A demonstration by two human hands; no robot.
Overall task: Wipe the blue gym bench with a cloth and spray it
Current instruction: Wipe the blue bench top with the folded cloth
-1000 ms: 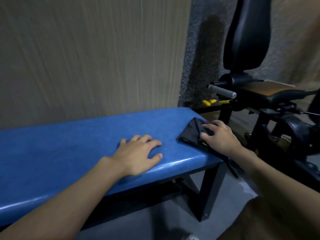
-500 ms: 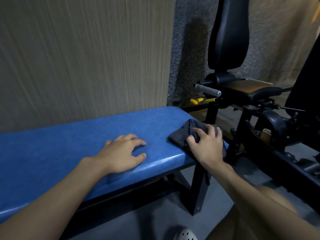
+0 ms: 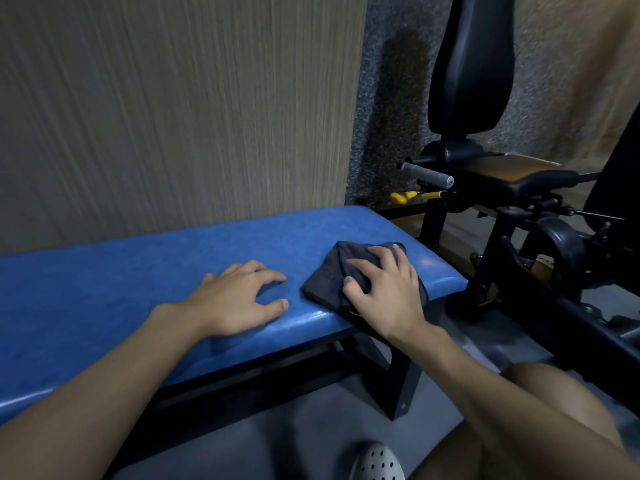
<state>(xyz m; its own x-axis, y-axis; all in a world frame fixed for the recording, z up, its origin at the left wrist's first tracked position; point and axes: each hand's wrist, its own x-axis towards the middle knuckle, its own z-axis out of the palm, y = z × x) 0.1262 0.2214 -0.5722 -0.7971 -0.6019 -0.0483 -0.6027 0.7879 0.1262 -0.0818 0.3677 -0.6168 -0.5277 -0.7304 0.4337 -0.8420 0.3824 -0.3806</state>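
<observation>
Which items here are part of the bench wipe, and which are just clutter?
Job: blue bench; dark cloth; right hand gripping it; left hand resting on bench. No spray bottle visible.
Clutter: black gym machine; grey handle; yellow lever; white shoe.

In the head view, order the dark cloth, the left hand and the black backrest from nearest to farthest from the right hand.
1. dark cloth: under the right hand.
2. left hand: beside it, on the bench.
3. black backrest: far back, right.
</observation>
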